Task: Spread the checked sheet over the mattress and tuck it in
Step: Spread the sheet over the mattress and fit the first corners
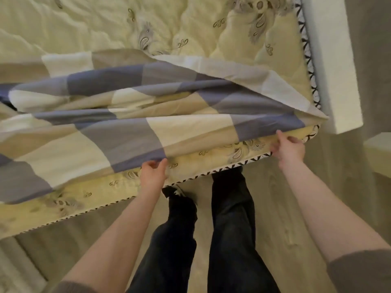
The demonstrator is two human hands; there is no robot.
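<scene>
Head view: the blue, grey and cream checked cotton sheet (pixel 127 115) lies bunched across the near half of the cream quilted paisley mattress (pixel 105 24), which is bare toward 12 o'clock. The left hand (pixel 153 172) at 6 o'clock and the right hand (pixel 291 149) at 4 o'clock, well apart, each pinch its near hem. Spreading looks unfinished; the far edge probably needs drawing toward 12 o'clock before any tucking.
</scene>
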